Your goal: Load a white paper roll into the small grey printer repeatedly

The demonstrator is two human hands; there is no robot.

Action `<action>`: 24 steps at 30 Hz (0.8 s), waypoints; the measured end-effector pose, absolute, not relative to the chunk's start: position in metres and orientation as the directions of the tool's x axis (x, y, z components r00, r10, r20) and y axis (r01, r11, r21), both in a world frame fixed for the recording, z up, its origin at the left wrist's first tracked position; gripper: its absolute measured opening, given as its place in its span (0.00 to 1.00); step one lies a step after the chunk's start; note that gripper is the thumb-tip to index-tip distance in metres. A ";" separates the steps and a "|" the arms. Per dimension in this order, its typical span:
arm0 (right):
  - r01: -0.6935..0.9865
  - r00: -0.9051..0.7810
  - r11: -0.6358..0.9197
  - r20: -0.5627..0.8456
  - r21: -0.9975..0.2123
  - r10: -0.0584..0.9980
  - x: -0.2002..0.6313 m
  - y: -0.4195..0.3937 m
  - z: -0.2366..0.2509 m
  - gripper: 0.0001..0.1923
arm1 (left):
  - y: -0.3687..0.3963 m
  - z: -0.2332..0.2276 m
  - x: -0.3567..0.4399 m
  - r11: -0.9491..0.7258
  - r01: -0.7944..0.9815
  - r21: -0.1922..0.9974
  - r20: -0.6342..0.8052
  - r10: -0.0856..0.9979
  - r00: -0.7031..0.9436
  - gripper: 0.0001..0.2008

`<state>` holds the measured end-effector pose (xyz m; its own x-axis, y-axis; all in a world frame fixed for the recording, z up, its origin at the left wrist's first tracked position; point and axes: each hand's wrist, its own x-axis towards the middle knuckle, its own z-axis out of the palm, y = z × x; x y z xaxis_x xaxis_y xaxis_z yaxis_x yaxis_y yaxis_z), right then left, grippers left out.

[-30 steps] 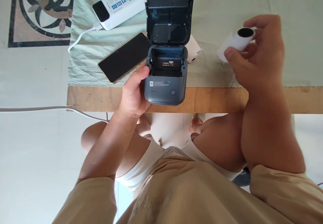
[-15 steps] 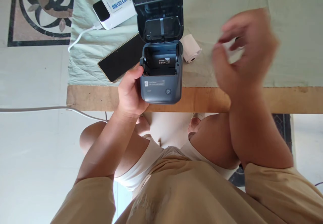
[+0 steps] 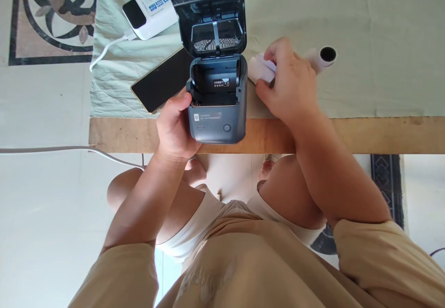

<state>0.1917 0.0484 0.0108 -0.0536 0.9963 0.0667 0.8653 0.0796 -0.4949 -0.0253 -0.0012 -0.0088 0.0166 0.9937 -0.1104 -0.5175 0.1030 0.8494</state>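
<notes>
The left hand (image 3: 176,125) grips the opened printer (image 3: 212,129); right of it, the right hand (image 3: 294,85) curls around a paper roll (image 3: 257,70) (whether gripping, I cannot tell).

Left grip (image 3: 174,127) wraps closed; right grip (image 3: 294,83) curls inward, perhaps pinching.

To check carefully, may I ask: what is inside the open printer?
Inside the printer, a dark recess with a small label is visible. Its lowest part, behind the front panel, is covered.
</notes>
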 end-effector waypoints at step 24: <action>0.916 -0.095 0.220 0.351 -0.337 0.932 0.206 -0.010 0.031 0.13 | -0.004 0.000 -0.022 0.129 -0.498 0.858 -0.157 0.988 -0.014 0.11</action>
